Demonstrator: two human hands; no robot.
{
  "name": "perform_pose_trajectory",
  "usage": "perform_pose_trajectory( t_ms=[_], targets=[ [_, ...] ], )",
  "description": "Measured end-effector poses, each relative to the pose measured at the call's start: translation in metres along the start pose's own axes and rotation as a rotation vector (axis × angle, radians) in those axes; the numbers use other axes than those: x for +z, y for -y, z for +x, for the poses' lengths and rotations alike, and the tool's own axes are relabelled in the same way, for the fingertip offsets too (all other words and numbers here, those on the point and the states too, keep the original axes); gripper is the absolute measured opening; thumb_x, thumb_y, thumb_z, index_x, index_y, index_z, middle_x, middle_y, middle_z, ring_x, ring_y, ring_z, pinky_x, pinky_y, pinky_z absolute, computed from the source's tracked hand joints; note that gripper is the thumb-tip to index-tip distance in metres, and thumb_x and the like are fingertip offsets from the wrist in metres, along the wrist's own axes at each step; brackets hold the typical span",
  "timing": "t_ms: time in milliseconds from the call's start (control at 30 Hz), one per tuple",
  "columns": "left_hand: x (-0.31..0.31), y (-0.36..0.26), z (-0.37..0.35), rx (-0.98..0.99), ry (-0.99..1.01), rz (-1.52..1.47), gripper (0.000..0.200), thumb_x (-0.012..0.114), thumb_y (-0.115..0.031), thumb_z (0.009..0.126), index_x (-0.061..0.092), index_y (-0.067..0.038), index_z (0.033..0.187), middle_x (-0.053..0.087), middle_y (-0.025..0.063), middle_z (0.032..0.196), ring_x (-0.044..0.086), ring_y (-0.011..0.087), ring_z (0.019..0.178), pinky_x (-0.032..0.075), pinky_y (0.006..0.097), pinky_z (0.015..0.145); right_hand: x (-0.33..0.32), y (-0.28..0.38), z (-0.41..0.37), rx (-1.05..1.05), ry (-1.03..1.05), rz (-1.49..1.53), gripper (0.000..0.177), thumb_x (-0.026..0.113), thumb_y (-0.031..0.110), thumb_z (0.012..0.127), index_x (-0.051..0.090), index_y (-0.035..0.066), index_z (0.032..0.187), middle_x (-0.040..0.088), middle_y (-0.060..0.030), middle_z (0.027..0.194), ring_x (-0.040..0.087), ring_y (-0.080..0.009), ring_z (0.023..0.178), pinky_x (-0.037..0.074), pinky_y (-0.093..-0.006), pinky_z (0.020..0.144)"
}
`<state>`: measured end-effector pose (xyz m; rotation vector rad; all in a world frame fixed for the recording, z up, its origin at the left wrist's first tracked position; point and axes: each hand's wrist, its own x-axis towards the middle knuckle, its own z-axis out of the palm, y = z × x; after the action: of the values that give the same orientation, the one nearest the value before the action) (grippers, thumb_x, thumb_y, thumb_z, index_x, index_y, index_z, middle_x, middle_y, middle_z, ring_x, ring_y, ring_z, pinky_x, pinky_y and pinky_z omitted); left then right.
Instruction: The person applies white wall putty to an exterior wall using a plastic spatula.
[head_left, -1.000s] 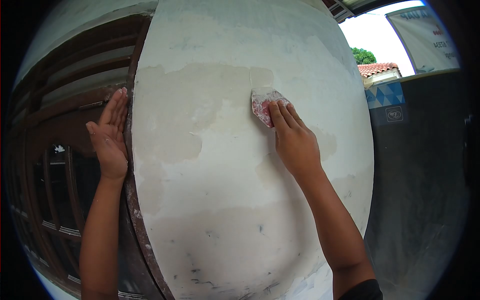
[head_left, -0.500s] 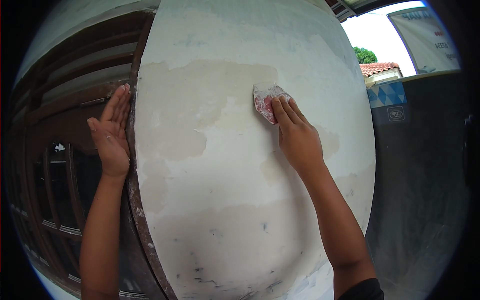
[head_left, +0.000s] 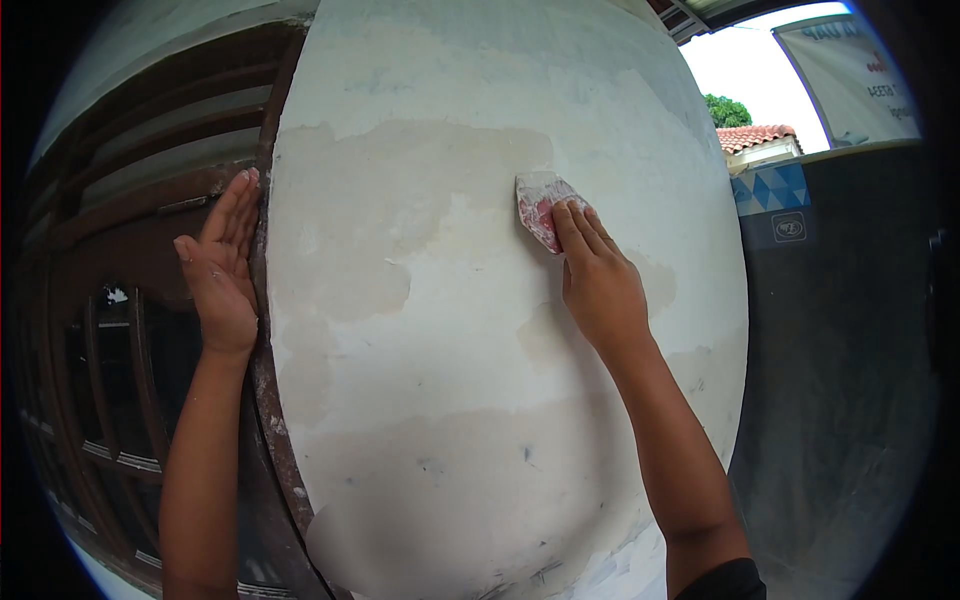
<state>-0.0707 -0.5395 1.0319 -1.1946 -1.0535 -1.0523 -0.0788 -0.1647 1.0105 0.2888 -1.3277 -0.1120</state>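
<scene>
In my right hand (head_left: 605, 285) is a red putty scraper (head_left: 543, 213) smeared with white putty, its flat face against the wall (head_left: 450, 360). The fingers press on its back, and the thumb is mostly hidden. White and beige-grey putty patches cover the wall, with dark scuffs low down. My left hand (head_left: 226, 275) is raised with fingers stretched upward and thumb apart. It holds nothing, and its edge rests along the brown wooden frame (head_left: 268, 400) at the wall's left side.
Left of the wall stands a dark wooden door or window (head_left: 130, 250) with slats and glass panes. To the right are a dark panel (head_left: 840, 330) with a blue-and-white sticker (head_left: 770, 190), and a banner (head_left: 850, 80). A blurred rounded patch (head_left: 345, 545) shows at the wall's lower left.
My right hand and the scraper have shifted slightly right and down across the wall. My left hand has stayed in place. The blurred patch at lower left has appeared.
</scene>
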Motion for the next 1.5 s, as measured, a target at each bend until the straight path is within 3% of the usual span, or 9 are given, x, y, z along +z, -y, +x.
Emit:
perform_pose_trajectory(
  t_ms=[233,500,633,800,1033,1167,1300,1500],
  targets=[
    [0.001,-0.001,0.000,0.020,0.013,0.042,0.100,0.006,-0.074,0.096,0.037,0.006,0.148,0.042,0.0221,0.152,0.036,0.0312,0.145,0.020,0.0407,0.121,0.005,-0.008,0.045,0.017,-0.173,-0.013,0.043,0.049,0.000,0.093,0.054,0.002,0.136,0.062,-0.0156,0.134,0.056,-0.0307,0.129,0.057,-0.0380,0.093],
    [0.004,-0.004,-0.001,0.025,0.005,0.057,0.100,0.007,-0.073,0.097,0.039,0.008,0.146,0.045,0.0233,0.149,0.038,0.0319,0.143,0.021,0.0399,0.120,0.003,0.012,0.000,-0.010,0.011,0.016,0.046,0.051,-0.001,0.090,0.055,0.003,0.136,0.060,-0.0158,0.137,0.056,-0.0307,0.129,0.056,-0.0367,0.094],
    [0.003,-0.003,-0.001,0.017,0.023,0.066,0.099,0.007,-0.073,0.096,0.038,0.006,0.147,0.043,0.0221,0.151,0.037,0.0308,0.144,0.021,0.0404,0.120,-0.012,0.009,-0.002,0.036,-0.060,0.021,0.046,0.051,-0.002,0.090,0.056,0.004,0.135,0.061,-0.0168,0.134,0.056,-0.0314,0.129,0.057,-0.0388,0.091],
    [0.003,-0.002,-0.001,0.018,0.015,0.067,0.099,0.007,-0.073,0.097,0.038,0.006,0.148,0.043,0.0222,0.151,0.036,0.0310,0.144,0.021,0.0406,0.121,0.007,-0.003,0.049,0.030,-0.158,0.002,0.046,0.049,-0.001,0.091,0.053,0.002,0.136,0.060,-0.0164,0.137,0.054,-0.0313,0.131,0.054,-0.0390,0.097],
    [0.003,-0.003,-0.001,0.013,0.009,0.054,0.099,0.007,-0.073,0.097,0.037,0.006,0.148,0.043,0.0224,0.151,0.036,0.0313,0.144,0.020,0.0408,0.121,0.006,0.019,0.007,-0.028,0.025,0.019,0.048,0.052,-0.001,0.089,0.054,0.003,0.137,0.057,-0.0152,0.140,0.054,-0.0297,0.131,0.055,-0.0356,0.096],
    [0.004,-0.003,-0.002,0.025,0.013,0.074,0.099,0.008,-0.072,0.097,0.037,0.007,0.147,0.042,0.0228,0.151,0.036,0.0315,0.144,0.020,0.0409,0.121,-0.015,0.018,-0.006,0.021,-0.022,-0.019,0.047,0.052,-0.002,0.091,0.055,0.004,0.137,0.060,-0.0152,0.137,0.056,-0.0299,0.129,0.057,-0.0361,0.092],
    [0.006,-0.003,-0.003,0.022,0.009,0.070,0.097,0.007,-0.072,0.098,0.039,0.006,0.147,0.044,0.0225,0.150,0.037,0.0313,0.143,0.021,0.0402,0.121,0.005,-0.003,0.038,0.055,-0.122,-0.039,0.045,0.049,-0.001,0.092,0.054,0.003,0.136,0.059,-0.0155,0.137,0.054,-0.0306,0.131,0.056,-0.0375,0.094],
    [0.005,-0.004,-0.002,0.018,-0.002,0.054,0.099,0.007,-0.073,0.097,0.039,0.006,0.147,0.044,0.0223,0.150,0.038,0.0313,0.143,0.021,0.0402,0.121,0.016,0.005,0.018,0.060,0.002,-0.036,0.048,0.049,-0.001,0.090,0.052,0.001,0.138,0.058,-0.0179,0.138,0.054,-0.0316,0.131,0.055,-0.0365,0.096]
  ],
)
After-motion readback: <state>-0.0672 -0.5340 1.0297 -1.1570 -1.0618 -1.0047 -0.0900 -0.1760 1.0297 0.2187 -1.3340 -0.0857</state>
